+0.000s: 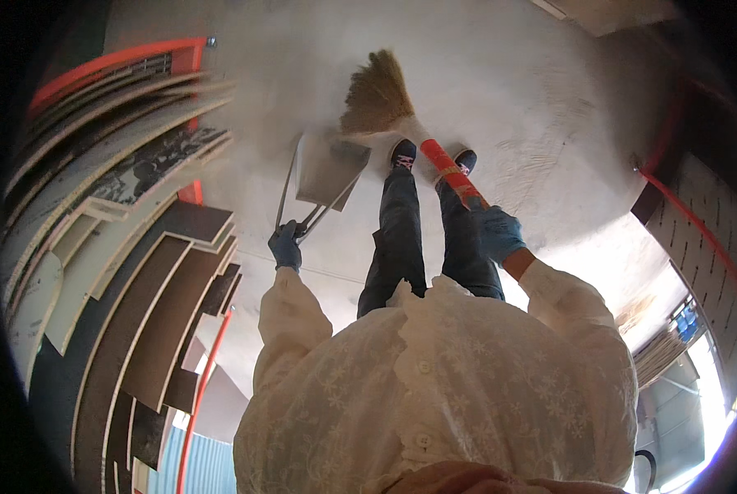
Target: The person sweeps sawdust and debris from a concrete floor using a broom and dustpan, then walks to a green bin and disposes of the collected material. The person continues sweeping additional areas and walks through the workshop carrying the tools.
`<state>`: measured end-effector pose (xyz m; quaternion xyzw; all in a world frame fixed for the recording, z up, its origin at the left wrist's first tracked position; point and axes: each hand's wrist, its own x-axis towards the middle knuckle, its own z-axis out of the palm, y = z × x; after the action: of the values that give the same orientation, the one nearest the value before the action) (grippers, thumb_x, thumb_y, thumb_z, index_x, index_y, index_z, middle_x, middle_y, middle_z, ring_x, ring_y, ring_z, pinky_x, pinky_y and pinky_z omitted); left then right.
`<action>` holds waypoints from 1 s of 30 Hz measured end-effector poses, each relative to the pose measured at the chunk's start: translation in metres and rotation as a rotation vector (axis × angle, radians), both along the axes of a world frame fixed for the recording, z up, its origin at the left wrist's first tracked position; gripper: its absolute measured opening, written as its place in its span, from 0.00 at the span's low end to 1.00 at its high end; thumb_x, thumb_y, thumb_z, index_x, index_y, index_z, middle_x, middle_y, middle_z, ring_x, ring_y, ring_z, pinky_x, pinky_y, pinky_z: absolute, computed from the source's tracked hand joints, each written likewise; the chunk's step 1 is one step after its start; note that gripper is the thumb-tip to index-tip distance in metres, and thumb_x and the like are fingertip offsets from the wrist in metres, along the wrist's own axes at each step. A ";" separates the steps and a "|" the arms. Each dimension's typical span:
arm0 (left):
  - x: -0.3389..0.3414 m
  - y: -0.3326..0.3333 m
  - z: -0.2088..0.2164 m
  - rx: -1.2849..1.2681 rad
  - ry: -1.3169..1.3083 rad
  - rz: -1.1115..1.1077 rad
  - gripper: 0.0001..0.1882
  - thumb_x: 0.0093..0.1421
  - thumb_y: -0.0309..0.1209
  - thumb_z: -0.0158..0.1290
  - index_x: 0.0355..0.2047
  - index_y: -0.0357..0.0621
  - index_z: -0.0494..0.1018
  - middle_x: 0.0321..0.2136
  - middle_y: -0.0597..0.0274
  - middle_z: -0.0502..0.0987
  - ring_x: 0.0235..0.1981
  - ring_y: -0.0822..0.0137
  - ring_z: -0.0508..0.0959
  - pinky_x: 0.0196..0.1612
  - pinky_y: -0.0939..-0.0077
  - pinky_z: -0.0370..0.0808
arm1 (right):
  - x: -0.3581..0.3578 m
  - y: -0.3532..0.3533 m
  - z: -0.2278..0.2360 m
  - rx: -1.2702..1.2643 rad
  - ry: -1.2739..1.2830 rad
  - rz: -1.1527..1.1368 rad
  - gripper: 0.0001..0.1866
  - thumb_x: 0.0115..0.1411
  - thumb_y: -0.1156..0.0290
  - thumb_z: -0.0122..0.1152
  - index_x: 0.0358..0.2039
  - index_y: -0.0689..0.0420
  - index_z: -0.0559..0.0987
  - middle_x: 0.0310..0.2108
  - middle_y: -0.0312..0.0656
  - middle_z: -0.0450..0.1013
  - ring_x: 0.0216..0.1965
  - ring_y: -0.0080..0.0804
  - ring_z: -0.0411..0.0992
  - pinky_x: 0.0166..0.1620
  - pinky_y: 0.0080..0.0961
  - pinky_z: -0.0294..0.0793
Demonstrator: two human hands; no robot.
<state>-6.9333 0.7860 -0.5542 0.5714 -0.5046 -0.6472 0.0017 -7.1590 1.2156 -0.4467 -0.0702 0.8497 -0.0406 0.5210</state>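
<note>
My left hand [285,244], in a dark blue glove, is closed round the handle of a metal dustpan [323,169]. The pan rests on or just above the floor, left of my feet; I cannot tell which. My right hand [499,234], gloved in blue too, grips the red-wrapped handle of a straw broom [378,95]. The broom slants up and left across my right foot, and its bristles fan out just beyond the pan's far right corner. Whether the bristles touch the floor is not plain.
Stacked boards and panels [150,321] lean in a red-framed rack [121,64] along my left. At the right stands a perforated panel [702,222] with a red bar. My dark shoes [402,154] stand on the pale, dusty floor [517,107], close to the broom.
</note>
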 end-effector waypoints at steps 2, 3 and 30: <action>-0.008 0.000 0.012 -0.035 0.029 -0.045 0.06 0.54 0.27 0.56 0.24 0.37 0.76 0.23 0.57 0.79 0.25 0.68 0.77 0.36 0.74 0.72 | 0.001 0.018 0.019 0.026 0.016 0.086 0.23 0.60 0.60 0.47 0.54 0.55 0.65 0.34 0.57 0.75 0.37 0.54 0.75 0.39 0.44 0.74; -0.014 0.000 0.017 -0.011 0.093 -0.082 0.06 0.55 0.28 0.55 0.25 0.36 0.76 0.23 0.58 0.79 0.25 0.69 0.77 0.36 0.74 0.72 | 0.004 0.032 0.029 0.028 0.075 0.115 0.25 0.59 0.65 0.48 0.57 0.54 0.62 0.35 0.57 0.75 0.37 0.54 0.75 0.40 0.44 0.74; -0.006 0.156 0.245 -0.099 0.360 -1.148 0.10 0.49 0.34 0.53 0.21 0.38 0.73 0.20 0.59 0.75 0.19 0.65 0.72 0.23 0.72 0.68 | 0.904 -0.110 0.125 0.086 -0.206 -2.003 0.18 0.47 0.61 0.64 0.35 0.61 0.80 0.33 0.42 0.79 0.34 0.33 0.77 0.39 0.28 0.76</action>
<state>-6.9388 0.9424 -0.3094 0.0886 -0.7536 -0.6070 -0.2360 -6.2552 1.1060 -0.3217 0.6990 0.4689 -0.4349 0.3200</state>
